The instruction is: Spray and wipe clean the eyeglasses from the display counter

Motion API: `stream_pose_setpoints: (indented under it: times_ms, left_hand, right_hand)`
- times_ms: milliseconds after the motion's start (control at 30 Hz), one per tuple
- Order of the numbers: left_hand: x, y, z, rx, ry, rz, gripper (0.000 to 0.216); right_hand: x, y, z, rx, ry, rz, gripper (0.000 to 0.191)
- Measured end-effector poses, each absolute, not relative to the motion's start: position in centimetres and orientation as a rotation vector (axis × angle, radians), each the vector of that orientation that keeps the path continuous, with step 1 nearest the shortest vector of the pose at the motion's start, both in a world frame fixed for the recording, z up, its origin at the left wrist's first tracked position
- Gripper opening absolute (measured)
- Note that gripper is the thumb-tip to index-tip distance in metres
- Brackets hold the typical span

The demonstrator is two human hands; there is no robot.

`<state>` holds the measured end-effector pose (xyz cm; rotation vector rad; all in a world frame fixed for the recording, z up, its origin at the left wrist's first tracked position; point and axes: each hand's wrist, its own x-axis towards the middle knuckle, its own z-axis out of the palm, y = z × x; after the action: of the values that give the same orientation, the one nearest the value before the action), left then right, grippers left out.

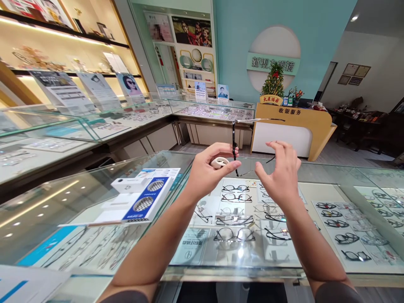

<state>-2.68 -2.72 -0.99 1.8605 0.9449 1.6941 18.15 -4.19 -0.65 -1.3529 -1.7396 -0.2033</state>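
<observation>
Spectacles held up over an optician's glass worktop (94,202).

A blue-and-white box (148,200) lies on the worktop at nine o'clock from the left hand (208,168). That hand's grip is clenched on a rolled white cloth (219,161) and a pair of spectacles (234,139), whose black arm points to twelve o'clock. At three o'clock from the spectacles, the right hand (279,174) has its grip released, fingers spread just beside the frame. Display frames (235,233) lie under the glass at six o'clock.

Desk (63,202) count
Two hands: left hand (206,170), right hand (279,176); one spectacle frame (234,139); one white box (130,184) at nine o'clock.
</observation>
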Motion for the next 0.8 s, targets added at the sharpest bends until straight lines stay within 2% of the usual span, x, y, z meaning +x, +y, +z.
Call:
stream_pose_setpoints:
  times_ms: [233, 400, 500, 800]
  left_hand:
    - [-2.9, -2.4, -1.1, 1.968, 0.991, 1.664, 0.033]
    - [-2.5, -2.4, -1.4, 1.94, 0.928, 1.598, 0.04]
    - [-2.4, -2.4, -1.4, 1.941, 0.882, 1.537, 0.039]
    - [-2.8, -2.7, -1.3, 1.925, 0.945, 1.418, 0.028]
  right_hand:
    - [19.1, -3.7, -0.2, -1.554, -1.868, -0.134, 0.047]
    - [18.8, -4.0, -0.1, -1.122, -2.097, 0.001, 0.053]
    - [18.2, -4.0, -0.4, -0.884, -2.166, 0.174, 0.044]
    - [17.6, -3.3, -1.2, -0.835, -2.1, 0.295, 0.033]
